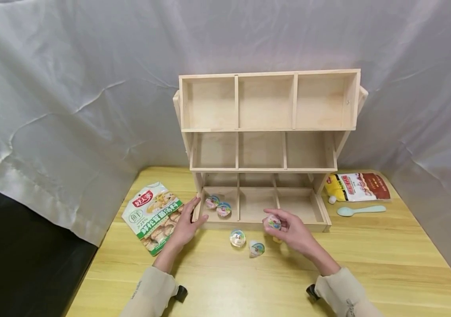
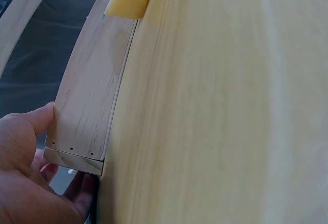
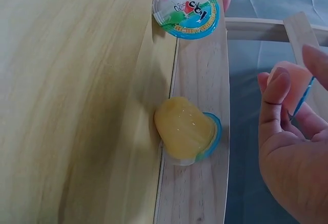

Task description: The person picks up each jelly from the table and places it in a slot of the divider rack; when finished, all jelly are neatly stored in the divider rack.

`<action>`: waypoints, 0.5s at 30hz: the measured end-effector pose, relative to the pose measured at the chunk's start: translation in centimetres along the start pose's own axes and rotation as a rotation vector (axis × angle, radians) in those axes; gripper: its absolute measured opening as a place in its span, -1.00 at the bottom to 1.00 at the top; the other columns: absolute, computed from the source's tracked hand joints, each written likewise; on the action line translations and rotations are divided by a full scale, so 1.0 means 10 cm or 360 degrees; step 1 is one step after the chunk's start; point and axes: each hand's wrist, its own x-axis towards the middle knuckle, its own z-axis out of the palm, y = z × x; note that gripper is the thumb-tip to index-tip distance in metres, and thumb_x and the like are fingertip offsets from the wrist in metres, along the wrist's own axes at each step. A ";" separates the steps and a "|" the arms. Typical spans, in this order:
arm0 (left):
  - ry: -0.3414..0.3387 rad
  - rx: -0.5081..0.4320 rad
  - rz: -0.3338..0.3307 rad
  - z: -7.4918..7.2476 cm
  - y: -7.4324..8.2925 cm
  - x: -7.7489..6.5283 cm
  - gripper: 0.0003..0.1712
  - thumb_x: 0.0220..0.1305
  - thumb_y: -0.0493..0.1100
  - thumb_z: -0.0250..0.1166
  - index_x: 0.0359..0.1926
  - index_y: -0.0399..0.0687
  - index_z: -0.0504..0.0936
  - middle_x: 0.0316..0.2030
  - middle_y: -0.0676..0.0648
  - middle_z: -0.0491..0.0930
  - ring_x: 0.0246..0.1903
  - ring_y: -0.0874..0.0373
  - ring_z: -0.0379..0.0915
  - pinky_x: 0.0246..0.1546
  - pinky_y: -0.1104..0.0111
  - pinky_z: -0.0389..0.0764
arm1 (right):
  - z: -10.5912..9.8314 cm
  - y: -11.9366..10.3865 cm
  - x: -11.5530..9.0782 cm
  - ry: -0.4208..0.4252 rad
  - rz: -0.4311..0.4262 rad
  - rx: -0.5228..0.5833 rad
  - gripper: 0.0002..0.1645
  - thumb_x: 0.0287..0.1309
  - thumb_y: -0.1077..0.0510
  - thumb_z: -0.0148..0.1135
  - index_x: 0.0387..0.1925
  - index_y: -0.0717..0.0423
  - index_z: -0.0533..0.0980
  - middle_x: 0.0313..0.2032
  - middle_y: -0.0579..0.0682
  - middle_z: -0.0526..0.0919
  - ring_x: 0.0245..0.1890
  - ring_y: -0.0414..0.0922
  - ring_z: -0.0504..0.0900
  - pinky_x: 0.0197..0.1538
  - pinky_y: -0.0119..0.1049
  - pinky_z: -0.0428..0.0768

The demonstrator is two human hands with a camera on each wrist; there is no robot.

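Observation:
A jelly cup (image 1: 274, 221) with a printed lid is pinched by my right hand (image 1: 294, 233) in front of the wooden shelf (image 1: 265, 226); its pink body shows in the right wrist view. My left hand (image 1: 185, 224) grips the shelf's left front corner, thumb and fingers on different sides of the wood in the left wrist view. Two jelly cups (image 1: 223, 209) lie in the bottom left compartment. On the table before the shelf lie a clear jelly cup (image 1: 237, 238) and a tilted jelly cup (image 1: 256, 249). A yellow jelly cup (image 3: 184, 129) lies near my right hand.
A white and green food pouch (image 1: 154, 215) lies left of the shelf. To its right are a spouted pouch (image 1: 357, 187) and a pale blue spoon (image 1: 361, 210). Grey cloth (image 1: 269, 35) hangs behind the wooden table (image 1: 225, 290).

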 end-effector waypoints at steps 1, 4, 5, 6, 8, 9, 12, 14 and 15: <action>-0.0001 0.0003 -0.0002 0.00 0.00 0.00 -0.20 0.50 -0.04 0.28 0.63 0.09 0.14 0.65 -0.08 -0.05 0.62 -0.20 -0.16 0.59 -0.18 -0.05 | 0.00 0.00 0.01 0.0000 0.0008 -0.0008 -0.29 0.28 0.15 0.43 0.40 0.23 0.43 0.00 0.27 0.62 -0.20 -0.09 0.67 -0.23 -0.24 0.77; -0.0006 0.0007 0.0008 0.00 -0.01 0.01 -0.19 0.50 -0.05 0.28 0.63 0.07 0.13 0.65 -0.10 -0.06 0.62 -0.22 -0.15 0.59 -0.18 -0.03 | 0.01 -0.01 0.05 0.0008 0.0003 -0.0036 -0.29 0.30 0.08 0.42 0.40 0.22 0.43 -0.02 0.24 0.63 -0.21 -0.09 0.67 -0.24 -0.25 0.76; -0.0007 0.0008 0.0015 0.00 -0.02 0.01 -0.19 0.51 -0.06 0.28 0.63 0.07 0.12 0.65 -0.12 -0.06 0.62 -0.23 -0.15 0.59 -0.18 -0.02 | 0.02 -0.01 0.06 0.0019 0.0006 -0.0043 -0.28 0.30 0.07 0.43 0.40 0.20 0.44 -0.03 0.23 0.65 -0.21 -0.10 0.68 -0.23 -0.28 0.76; -0.0007 0.0008 0.0020 0.00 -0.02 0.02 -0.19 0.51 -0.06 0.28 0.63 0.07 0.12 0.65 -0.12 -0.07 0.62 -0.23 -0.15 0.59 -0.17 -0.01 | 0.02 -0.02 0.08 0.0024 0.0000 -0.0041 -0.28 0.29 0.07 0.44 0.40 0.21 0.45 -0.02 0.23 0.66 -0.20 -0.12 0.68 -0.22 -0.32 0.75; -0.0008 0.0002 0.0024 0.00 -0.04 0.03 -0.19 0.51 -0.06 0.28 0.63 0.07 0.12 0.65 -0.12 -0.07 0.62 -0.23 -0.16 0.59 -0.17 -0.01 | 0.02 -0.03 0.11 0.0026 -0.0021 -0.0041 -0.27 0.27 0.08 0.46 0.39 0.23 0.45 0.00 0.23 0.68 -0.16 -0.15 0.69 -0.18 -0.39 0.74; -0.0007 0.0006 0.0022 0.00 -0.04 0.03 -0.18 0.51 -0.06 0.27 0.63 0.07 0.12 0.65 -0.12 -0.08 0.62 -0.23 -0.15 0.59 -0.16 0.00 | 0.02 -0.04 0.13 0.0030 -0.0022 -0.0043 -0.27 0.26 0.09 0.47 0.39 0.22 0.46 0.01 0.23 0.68 -0.15 -0.18 0.68 -0.16 -0.43 0.73; -0.0005 0.0005 0.0014 0.01 -0.06 0.04 -0.19 0.51 -0.08 0.28 0.63 0.07 0.12 0.65 -0.12 -0.07 0.62 -0.23 -0.15 0.59 -0.16 0.00 | 0.04 -0.05 0.18 0.0039 0.0000 -0.0062 -0.26 0.21 0.10 0.51 0.38 0.18 0.48 0.01 0.22 0.70 -0.15 -0.18 0.70 -0.14 -0.45 0.73; -0.0007 -0.0003 0.0016 0.01 -0.06 0.03 -0.19 0.51 -0.08 0.27 0.63 0.06 0.12 0.65 -0.13 -0.08 0.62 -0.23 -0.15 0.59 -0.16 0.01 | 0.04 -0.06 0.23 0.0041 -0.0002 -0.0092 -0.27 0.20 0.10 0.52 0.37 0.16 0.50 -0.01 0.21 0.70 -0.18 -0.17 0.69 -0.17 -0.44 0.72; -0.0008 -0.0009 0.0012 0.01 -0.05 0.03 -0.19 0.51 -0.09 0.27 0.63 0.06 0.12 0.65 -0.13 -0.08 0.62 -0.23 -0.15 0.59 -0.15 0.01 | 0.05 -0.06 0.25 0.0048 -0.0002 -0.0112 -0.27 0.18 0.09 0.53 0.35 0.15 0.51 -0.03 0.19 0.71 -0.21 -0.16 0.68 -0.20 -0.44 0.71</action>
